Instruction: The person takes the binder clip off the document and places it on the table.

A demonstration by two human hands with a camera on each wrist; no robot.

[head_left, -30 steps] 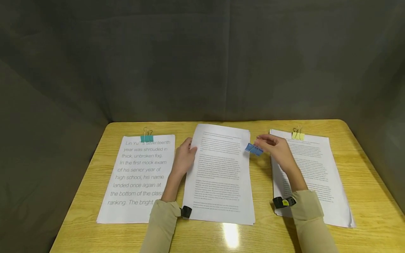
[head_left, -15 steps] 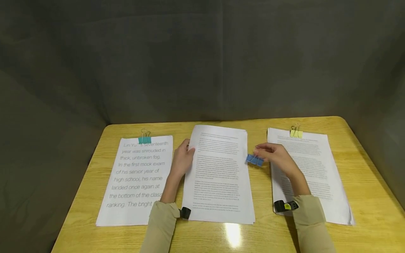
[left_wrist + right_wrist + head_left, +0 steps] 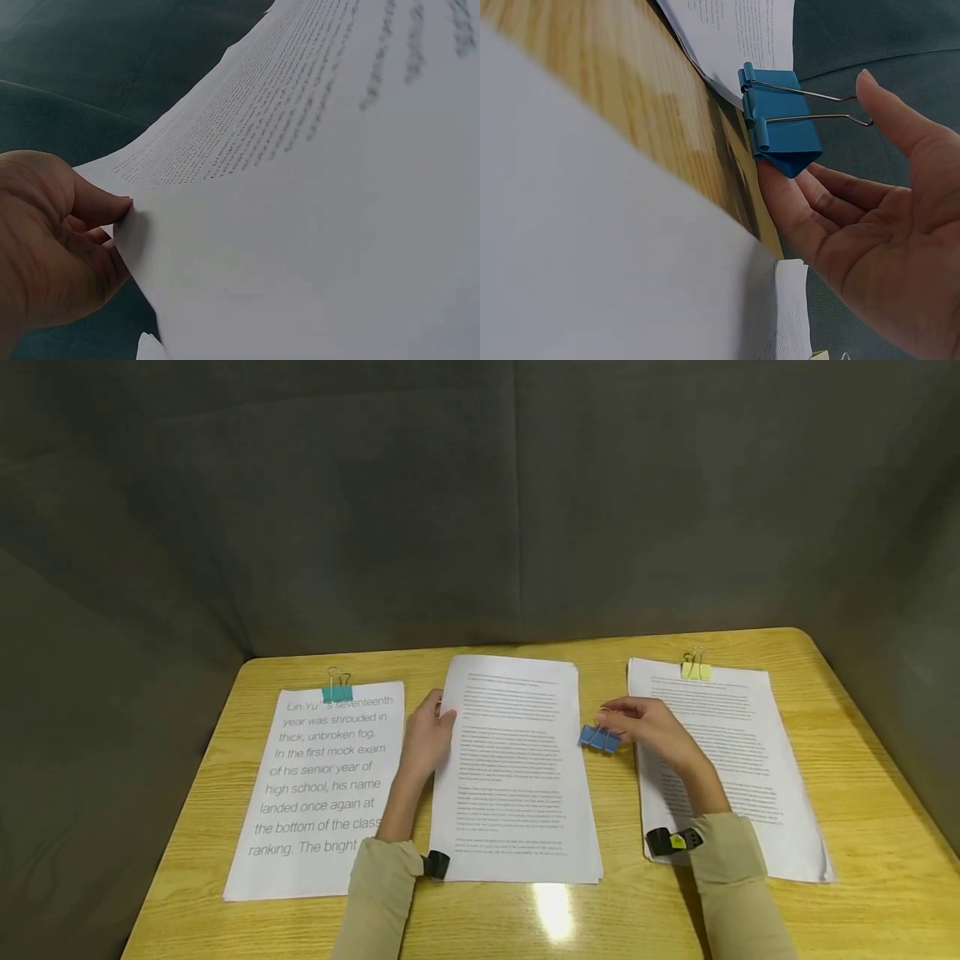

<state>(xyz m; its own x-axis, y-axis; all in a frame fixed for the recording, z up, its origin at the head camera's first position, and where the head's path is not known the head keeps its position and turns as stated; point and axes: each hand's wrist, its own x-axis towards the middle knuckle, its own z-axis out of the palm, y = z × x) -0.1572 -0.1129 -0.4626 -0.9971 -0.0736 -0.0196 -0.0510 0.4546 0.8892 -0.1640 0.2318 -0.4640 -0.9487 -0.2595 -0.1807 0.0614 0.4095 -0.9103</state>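
The bench (image 3: 487, 927) looks like wood, its grain showing under a glossy finish that throws back a bright patch on the near side. The left stack (image 3: 300, 881), middle stack (image 3: 510, 777) and right stack (image 3: 720, 760) are smooth, matt paper. The blue clip (image 3: 787, 124) has a smooth body with a soft sheen and shiny metal wire handles (image 3: 810, 117). The far backdrop (image 3: 420, 527) is matt cloth, as are the sleeves (image 3: 378, 902).

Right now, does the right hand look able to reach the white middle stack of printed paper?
Probably yes: the right hand holds the blue wire-handled binder clip beside the middle stack, nothing visible between them.
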